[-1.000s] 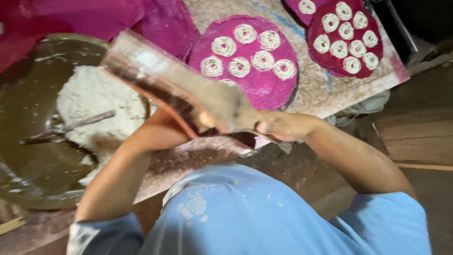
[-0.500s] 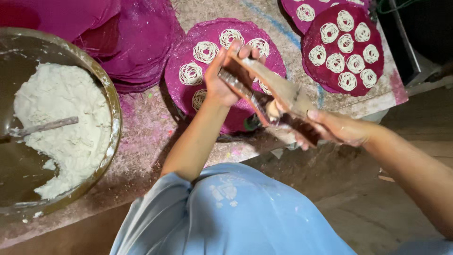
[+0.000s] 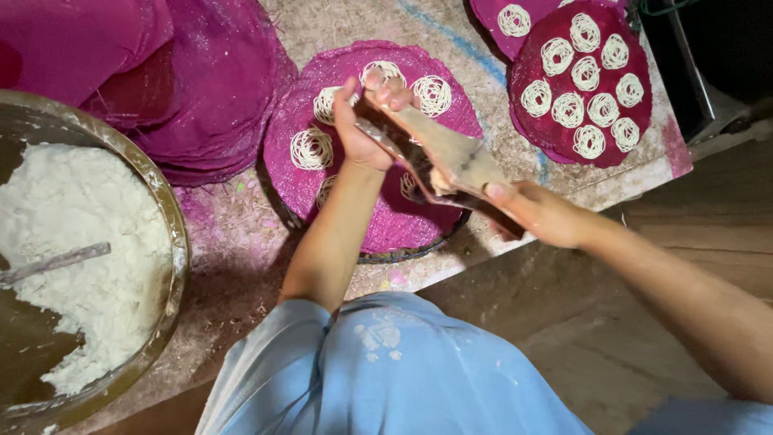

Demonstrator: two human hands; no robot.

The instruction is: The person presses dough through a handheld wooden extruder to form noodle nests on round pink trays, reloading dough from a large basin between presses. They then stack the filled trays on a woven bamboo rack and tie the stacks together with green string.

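Both my hands grip a long wooden press point(image 3: 441, 155) held slantwise over a round magenta woven mat point(image 3: 322, 185). My left hand point(image 3: 364, 121) clasps its far end and my right hand point(image 3: 538, 213) its near end. Pale dough shows in the middle of the press. Several white noodle coils point(image 3: 311, 148) lie on the mat beneath, some hidden by the press and my hands.
A large metal bowl point(image 3: 173, 242) at the left holds white dough point(image 3: 80, 242) and a spoon point(image 3: 56, 262). A stack of empty magenta mats point(image 3: 201, 80) lies at the back left. Another mat point(image 3: 584, 89) covered with coils sits at the back right. A wooden floor lies right.
The view has swung right, from the dough bowl toward the mat. My hands have carried the press from beside the bowl to over the coil-covered mat.
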